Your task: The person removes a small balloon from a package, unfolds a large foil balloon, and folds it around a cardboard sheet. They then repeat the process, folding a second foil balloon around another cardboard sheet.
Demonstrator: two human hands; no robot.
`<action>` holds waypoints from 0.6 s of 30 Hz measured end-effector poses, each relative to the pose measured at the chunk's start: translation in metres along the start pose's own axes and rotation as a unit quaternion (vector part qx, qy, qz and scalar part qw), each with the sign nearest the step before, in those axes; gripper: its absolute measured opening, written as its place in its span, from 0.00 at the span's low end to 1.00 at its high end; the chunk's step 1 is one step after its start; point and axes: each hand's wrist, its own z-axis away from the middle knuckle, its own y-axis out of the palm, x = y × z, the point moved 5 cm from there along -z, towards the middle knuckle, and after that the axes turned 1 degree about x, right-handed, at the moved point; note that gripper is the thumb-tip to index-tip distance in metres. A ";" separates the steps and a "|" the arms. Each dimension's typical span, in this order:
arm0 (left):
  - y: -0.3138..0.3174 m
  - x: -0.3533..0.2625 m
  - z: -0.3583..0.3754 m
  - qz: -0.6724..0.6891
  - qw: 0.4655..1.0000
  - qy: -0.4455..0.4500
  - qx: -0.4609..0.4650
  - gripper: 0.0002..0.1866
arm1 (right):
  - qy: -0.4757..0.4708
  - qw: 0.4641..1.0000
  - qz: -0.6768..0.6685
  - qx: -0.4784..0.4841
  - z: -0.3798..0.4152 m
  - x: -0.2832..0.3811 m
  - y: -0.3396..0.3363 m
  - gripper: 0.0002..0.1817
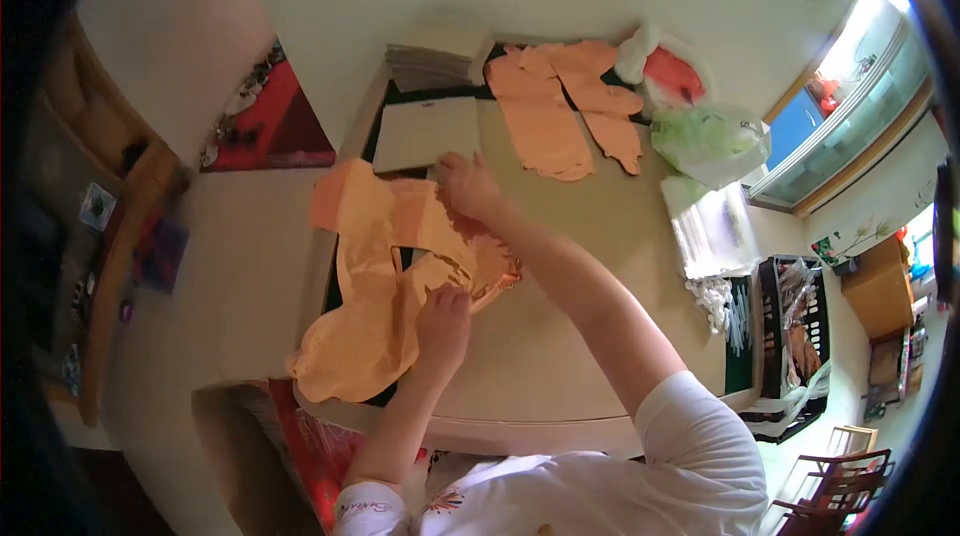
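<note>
A thin, crinkled peach-orange sheet (370, 286) with rounded, cut-out edges lies spread over the left part of the table. My left hand (445, 324) has its fingers curled onto the folds near the sheet's lower middle. Farther up, my right hand (468, 188) is closed at the sheet's upper right edge, beside a flat whitish packet (428, 134). Creased, darker folds of the sheet bunch up between the two hands. My fingertips are partly hidden. Two similar flat peach-orange pieces (545, 121) lie at the back of the table.
On the beige tabletop (570, 336), a stack of flat packets (435, 61) stands against the wall. At the right are a green-white plastic bag (710, 141), a clear-wrapped pack (712, 231) and white sticks (738, 321). A black crate (795, 336) stands beyond the right edge.
</note>
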 end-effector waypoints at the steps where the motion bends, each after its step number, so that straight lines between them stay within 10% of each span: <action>1: 0.000 0.003 -0.002 0.004 1.000 -0.026 0.007 0.07 | -0.012 0.999 -0.025 -0.039 0.006 0.004 -0.012 0.18; 8: -0.023 0.023 -0.011 0.208 0.960 -0.177 -0.062 0.11 | 0.139 0.904 -0.361 -0.182 0.060 -0.005 -0.061 0.13; 11: -0.035 0.025 -0.015 0.273 0.933 -0.228 -0.059 0.08 | 0.031 0.924 -0.235 -0.300 0.104 -0.004 -0.087 0.11; 18: -0.002 0.033 -0.012 0.264 0.949 -0.169 -0.018 0.07 | -0.166 0.964 -0.204 -0.048 0.156 0.070 -0.075 0.07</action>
